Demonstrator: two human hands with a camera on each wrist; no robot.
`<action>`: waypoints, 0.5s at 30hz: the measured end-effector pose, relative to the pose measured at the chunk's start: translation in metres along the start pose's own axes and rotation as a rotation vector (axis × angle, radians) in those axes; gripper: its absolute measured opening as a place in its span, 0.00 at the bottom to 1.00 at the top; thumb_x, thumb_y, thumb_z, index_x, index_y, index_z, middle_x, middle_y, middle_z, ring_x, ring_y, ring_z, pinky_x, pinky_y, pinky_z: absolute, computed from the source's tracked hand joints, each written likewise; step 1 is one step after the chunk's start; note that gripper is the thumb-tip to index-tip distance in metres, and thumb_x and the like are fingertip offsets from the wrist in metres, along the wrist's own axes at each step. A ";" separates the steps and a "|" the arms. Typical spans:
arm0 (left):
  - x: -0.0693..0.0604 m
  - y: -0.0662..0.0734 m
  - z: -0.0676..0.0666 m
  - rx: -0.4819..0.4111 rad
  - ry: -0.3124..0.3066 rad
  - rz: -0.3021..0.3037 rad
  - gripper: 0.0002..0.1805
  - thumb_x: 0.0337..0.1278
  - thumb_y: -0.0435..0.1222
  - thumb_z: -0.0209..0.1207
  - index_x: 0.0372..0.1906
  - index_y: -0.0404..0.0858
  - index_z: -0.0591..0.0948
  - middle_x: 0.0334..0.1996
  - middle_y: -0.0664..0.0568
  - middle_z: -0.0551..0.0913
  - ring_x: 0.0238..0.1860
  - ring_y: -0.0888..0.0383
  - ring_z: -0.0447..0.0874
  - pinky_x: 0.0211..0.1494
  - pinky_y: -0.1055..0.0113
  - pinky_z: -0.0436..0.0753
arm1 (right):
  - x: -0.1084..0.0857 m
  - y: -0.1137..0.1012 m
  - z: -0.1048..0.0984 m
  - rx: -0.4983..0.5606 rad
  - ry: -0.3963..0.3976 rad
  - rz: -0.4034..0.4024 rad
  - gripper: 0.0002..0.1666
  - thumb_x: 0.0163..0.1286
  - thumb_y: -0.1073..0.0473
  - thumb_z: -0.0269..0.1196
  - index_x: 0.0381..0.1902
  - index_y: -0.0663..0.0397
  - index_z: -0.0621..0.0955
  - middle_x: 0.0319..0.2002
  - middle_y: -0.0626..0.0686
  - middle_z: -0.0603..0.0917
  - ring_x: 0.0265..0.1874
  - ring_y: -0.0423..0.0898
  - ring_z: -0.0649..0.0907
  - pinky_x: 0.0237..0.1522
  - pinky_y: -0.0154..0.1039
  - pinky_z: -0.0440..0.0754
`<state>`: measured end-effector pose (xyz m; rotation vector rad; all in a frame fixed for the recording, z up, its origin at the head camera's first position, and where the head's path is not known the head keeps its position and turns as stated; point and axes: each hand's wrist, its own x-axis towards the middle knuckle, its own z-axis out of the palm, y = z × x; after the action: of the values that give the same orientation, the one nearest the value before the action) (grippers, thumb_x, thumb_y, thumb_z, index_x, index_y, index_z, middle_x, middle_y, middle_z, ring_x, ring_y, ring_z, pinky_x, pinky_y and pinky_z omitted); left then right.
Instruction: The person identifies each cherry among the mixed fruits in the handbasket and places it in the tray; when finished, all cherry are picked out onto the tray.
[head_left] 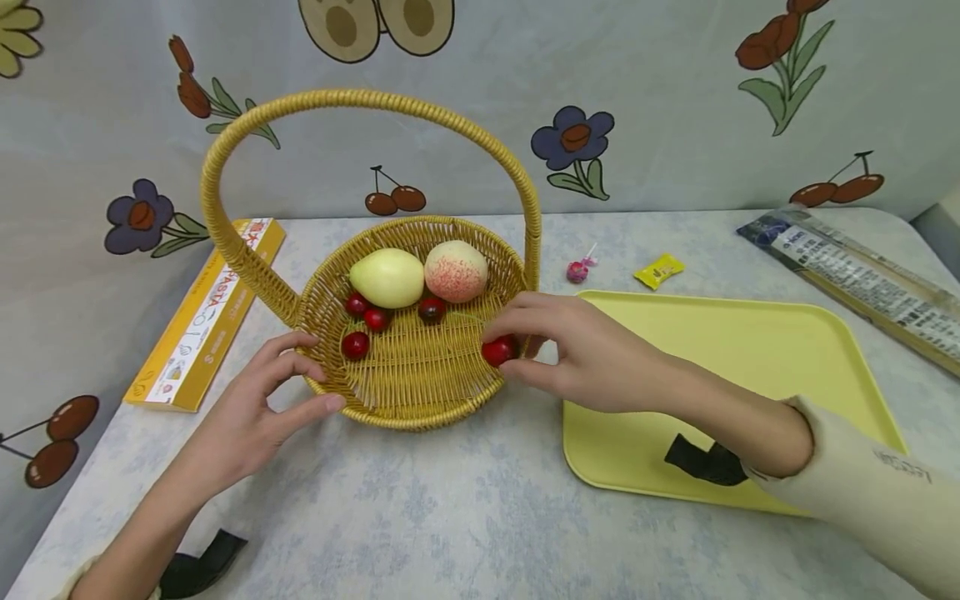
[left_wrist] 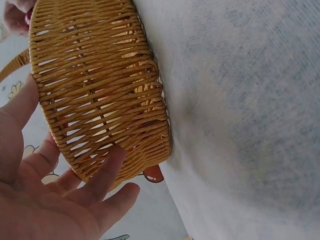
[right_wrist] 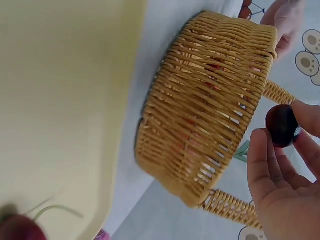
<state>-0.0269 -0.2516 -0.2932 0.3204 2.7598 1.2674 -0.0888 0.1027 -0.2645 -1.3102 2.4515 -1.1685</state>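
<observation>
A yellow wicker basket (head_left: 423, 421) with a tall arched handle holds a pale yellow pear-like fruit (head_left: 387, 278), a speckled peach (head_left: 456, 272) and several dark red cherries (head_left: 355, 345). At the basket's left rim, my left hand (head_left: 258, 408) holds on, fingertips over the edge and thumb at the front; in the left wrist view two of its fingers (left_wrist: 107, 175) lie along the outer wall. Over the right rim, my right hand (head_left: 573, 350) pinches a cherry (head_left: 498, 351) between thumb and fingers. The right wrist view shows this cherry (right_wrist: 281, 126) at the fingertips, above the rim.
Right of the basket lies a yellow tray (head_left: 720, 333), with a stemmed cherry (right_wrist: 22, 229) visible in the right wrist view. Behind it are a lollipop (head_left: 577, 271) and a yellow-wrapped candy (head_left: 659, 271). A pasta box (head_left: 206, 321) lies left, a long packet (head_left: 862, 271) far right.
</observation>
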 end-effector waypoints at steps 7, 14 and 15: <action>-0.001 0.000 0.000 -0.002 0.003 -0.006 0.11 0.58 0.36 0.69 0.39 0.37 0.79 0.65 0.41 0.65 0.68 0.37 0.59 0.63 0.30 0.63 | -0.033 0.007 -0.009 0.019 0.035 0.076 0.15 0.64 0.66 0.69 0.49 0.48 0.84 0.44 0.40 0.81 0.41 0.37 0.79 0.37 0.35 0.82; 0.000 0.000 0.001 0.012 0.007 0.005 0.11 0.58 0.36 0.68 0.39 0.37 0.78 0.66 0.42 0.65 0.68 0.37 0.59 0.63 0.30 0.64 | -0.070 0.020 -0.019 0.000 0.074 0.171 0.19 0.61 0.71 0.70 0.46 0.46 0.81 0.42 0.39 0.81 0.38 0.37 0.80 0.36 0.34 0.84; 0.000 0.000 0.001 0.014 0.008 0.005 0.11 0.58 0.36 0.69 0.39 0.37 0.78 0.66 0.42 0.65 0.68 0.37 0.59 0.63 0.30 0.64 | -0.076 0.022 -0.022 -0.023 0.083 0.181 0.19 0.60 0.71 0.70 0.46 0.46 0.81 0.42 0.39 0.81 0.37 0.37 0.80 0.36 0.33 0.83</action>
<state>-0.0268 -0.2510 -0.2937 0.3244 2.7772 1.2532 -0.0655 0.1794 -0.2822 -1.0385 2.5849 -1.1746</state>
